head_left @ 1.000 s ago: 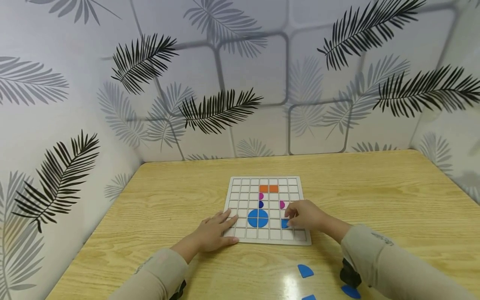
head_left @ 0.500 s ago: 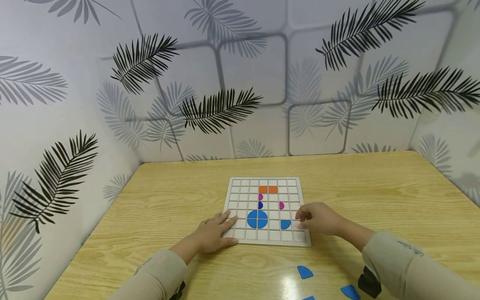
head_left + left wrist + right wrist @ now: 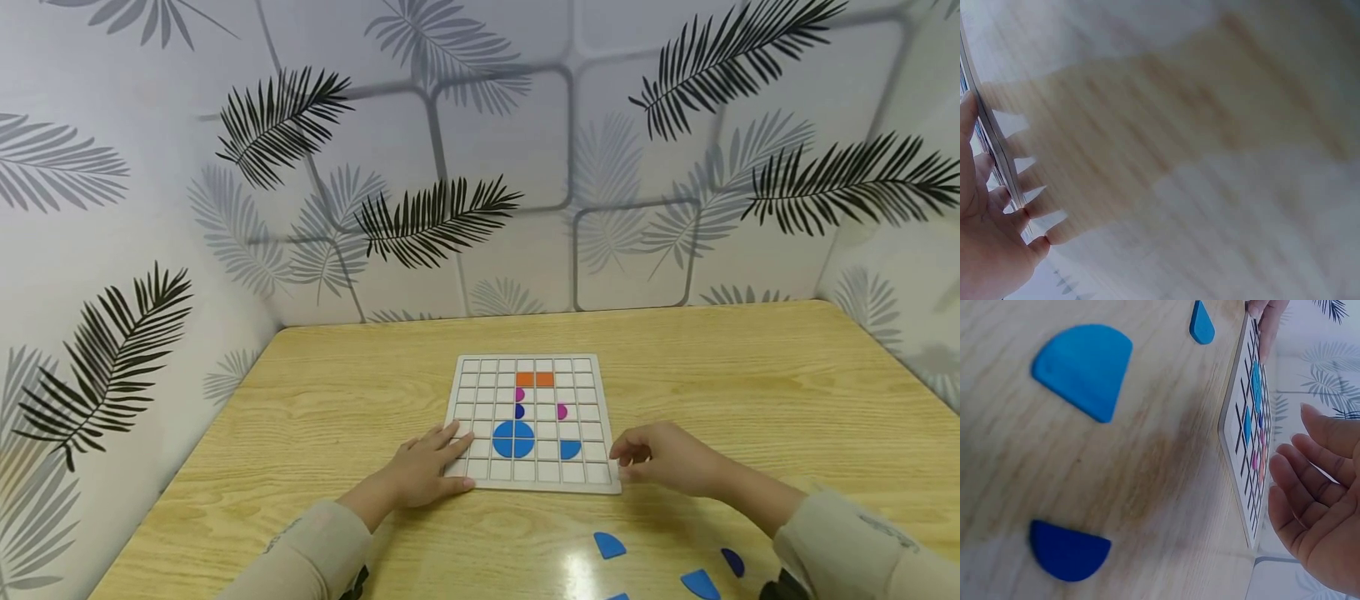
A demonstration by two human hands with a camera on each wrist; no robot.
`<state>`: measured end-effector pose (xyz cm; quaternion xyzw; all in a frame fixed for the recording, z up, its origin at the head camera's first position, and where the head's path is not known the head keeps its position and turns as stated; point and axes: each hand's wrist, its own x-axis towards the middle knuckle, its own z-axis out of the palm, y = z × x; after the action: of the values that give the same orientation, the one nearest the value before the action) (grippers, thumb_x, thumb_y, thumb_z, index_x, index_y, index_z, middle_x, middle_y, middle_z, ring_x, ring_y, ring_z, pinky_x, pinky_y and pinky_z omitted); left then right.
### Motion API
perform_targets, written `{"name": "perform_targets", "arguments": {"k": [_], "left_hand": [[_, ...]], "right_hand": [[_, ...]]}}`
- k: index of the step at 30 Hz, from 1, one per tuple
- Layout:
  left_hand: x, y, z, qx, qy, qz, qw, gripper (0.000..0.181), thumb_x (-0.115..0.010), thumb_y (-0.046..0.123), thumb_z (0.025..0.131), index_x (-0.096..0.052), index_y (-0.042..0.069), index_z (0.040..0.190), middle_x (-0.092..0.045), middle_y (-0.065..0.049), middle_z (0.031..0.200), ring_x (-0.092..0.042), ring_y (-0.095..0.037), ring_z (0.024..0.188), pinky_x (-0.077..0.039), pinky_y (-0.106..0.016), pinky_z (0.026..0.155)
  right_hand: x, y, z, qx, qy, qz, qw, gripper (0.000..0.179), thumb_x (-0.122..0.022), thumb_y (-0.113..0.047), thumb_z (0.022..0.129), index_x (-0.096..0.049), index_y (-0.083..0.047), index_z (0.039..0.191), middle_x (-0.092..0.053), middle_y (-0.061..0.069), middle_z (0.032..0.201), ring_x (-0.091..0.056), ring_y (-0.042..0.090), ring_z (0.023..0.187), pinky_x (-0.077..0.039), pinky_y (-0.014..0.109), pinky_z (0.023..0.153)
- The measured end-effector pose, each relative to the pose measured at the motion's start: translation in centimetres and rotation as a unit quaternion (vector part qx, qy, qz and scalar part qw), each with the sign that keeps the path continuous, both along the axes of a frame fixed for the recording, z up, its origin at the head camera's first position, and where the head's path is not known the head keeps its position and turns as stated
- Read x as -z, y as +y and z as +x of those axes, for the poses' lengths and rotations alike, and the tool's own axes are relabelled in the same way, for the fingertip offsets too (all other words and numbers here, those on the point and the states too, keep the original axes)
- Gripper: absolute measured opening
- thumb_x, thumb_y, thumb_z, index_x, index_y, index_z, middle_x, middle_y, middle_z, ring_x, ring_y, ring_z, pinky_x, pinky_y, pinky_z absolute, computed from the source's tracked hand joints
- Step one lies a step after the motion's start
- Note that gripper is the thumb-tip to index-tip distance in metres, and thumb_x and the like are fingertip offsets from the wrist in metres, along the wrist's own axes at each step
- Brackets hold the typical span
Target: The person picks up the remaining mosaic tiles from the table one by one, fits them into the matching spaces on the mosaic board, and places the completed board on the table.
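Note:
A white grid board (image 3: pixel 486 471) lies on the wooden table. It bears two orange squares (image 3: pixel 535 380), a blue circle of quarter pieces (image 3: pixel 513 439), a dark blue half circle (image 3: pixel 519 412), two magenta half circles (image 3: pixel 562 412) and a single blue quarter piece (image 3: pixel 570 450) toward the right. My left hand (image 3: pixel 422 468) rests with spread fingers on the board's left edge; the left wrist view shows its fingertips at that edge. Just off the board's right edge hovers my right hand (image 3: pixel 667 458), fingers loosely curled and holding nothing, palm visible in the right wrist view.
On the table before the board lie loose blue quarter pieces (image 3: pixel 610 546), one of them (image 3: pixel 1088 372) large in the right wrist view. A dark blue half circle (image 3: pixel 733 562) lies near the right sleeve. A leaf-patterned wall covering (image 3: pixel 525 250) stands behind the table.
My right hand has let go of the blue quarter piece on the board and moved right, off the grid. The dark blue half circle by the sleeve has come into view. My left hand stays put.

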<state>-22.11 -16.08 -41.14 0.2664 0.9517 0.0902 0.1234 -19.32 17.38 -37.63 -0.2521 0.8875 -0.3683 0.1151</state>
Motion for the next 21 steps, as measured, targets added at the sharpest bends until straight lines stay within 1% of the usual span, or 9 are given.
{"name": "perform_targets", "arguments": {"k": [6,10,16,21], "left_hand": [[0.0,0.0,0.0,0.001,0.000,0.003,1.0000,0.066,-0.040,0.054,0.084,-0.025,0.019,0.138,-0.015,-0.009,0.142,-0.013,-0.031,0.127,-0.014,-0.052,0.096],[0.1,0.0,-0.1,0.002,0.002,0.002,1.0000,0.066,-0.040,0.054,0.084,-0.024,0.019,0.138,-0.014,-0.009,0.142,-0.013,-0.030,0.127,-0.014,-0.051,0.097],[0.5,-0.2,-0.2,0.007,0.003,0.007,0.9999,0.067,-0.039,0.056,0.083,-0.023,0.020,0.138,-0.013,-0.008,0.143,-0.012,-0.030,0.128,-0.014,-0.051,0.097],[0.2,-0.2,-0.1,0.006,0.002,0.007,1.0000,0.067,-0.039,0.056,0.083,-0.024,0.019,0.138,-0.014,-0.009,0.142,-0.013,-0.031,0.127,-0.015,-0.051,0.096]], "right_hand": [[0.1,0.8,1.3,-0.013,-0.019,-0.014,0.9996,0.023,-0.064,-0.017,0.078,-0.060,-0.001,0.094,-0.059,0.001,0.084,-0.053,0.013,0.077,-0.045,0.024,0.064],[0.6,1.6,2.3,-0.022,-0.038,-0.024,0.9987,0.024,-0.064,-0.019,0.078,-0.060,-0.002,0.095,-0.057,0.000,0.084,-0.052,0.010,0.075,-0.044,0.024,0.063],[1.4,3.3,3.8,-0.037,-0.051,-0.027,0.9977,0.028,-0.064,-0.022,0.077,-0.059,-0.002,0.096,-0.057,0.000,0.086,-0.052,0.006,0.074,-0.044,0.024,0.062],[1.8,4.4,4.4,-0.036,-0.075,-0.027,0.9962,0.029,-0.065,-0.021,0.076,-0.059,-0.001,0.096,-0.056,0.001,0.086,-0.051,0.004,0.071,-0.043,0.023,0.060]]}}
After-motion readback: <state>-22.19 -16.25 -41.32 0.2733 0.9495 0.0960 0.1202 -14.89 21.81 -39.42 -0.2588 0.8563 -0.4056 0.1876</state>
